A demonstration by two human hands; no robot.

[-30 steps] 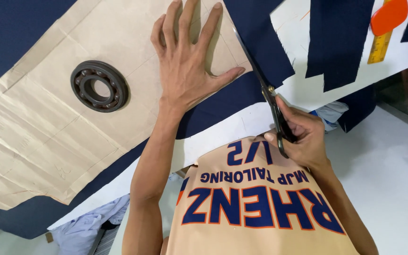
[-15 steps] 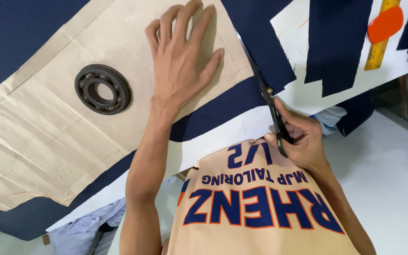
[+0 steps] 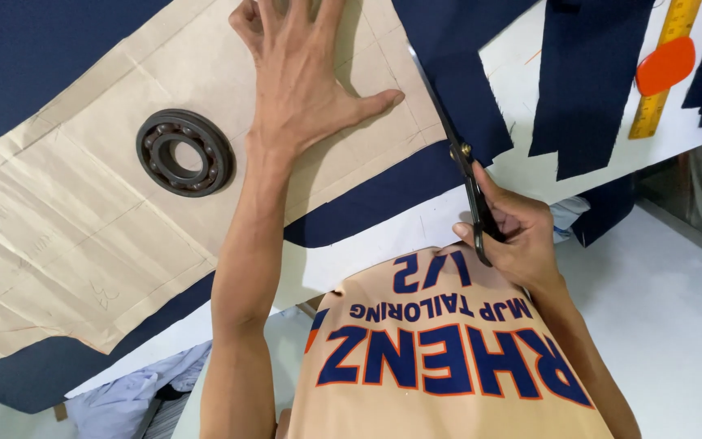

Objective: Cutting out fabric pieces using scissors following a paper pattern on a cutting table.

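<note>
We are losing the fingertips of our left hand [image 3: 306,77] past the top edge. Our right hand [image 3: 513,232] is covering the handles of the scissors [image 3: 469,183], and the yellow ruler [image 3: 664,69] is running out of frame above.

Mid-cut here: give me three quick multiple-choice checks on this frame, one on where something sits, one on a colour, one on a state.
1. Where does the metal bearing ring lie?
A. on the paper pattern, on the left hand's outer side
B. on the ruler
C. under the scissors

2. What colour is the fabric under the pattern?
A. red
B. dark navy
C. white

3. How is the left hand set?
A. clenched in a fist
B. lifted off the table
C. spread flat on the pattern

Answers:
1 A, the ring rests on the tan paper beside the forearm.
2 B, navy cloth shows around the paper's edges.
3 C, palm down with fingers splayed, while the right hand grips the scissors at the pattern's edge.
</note>
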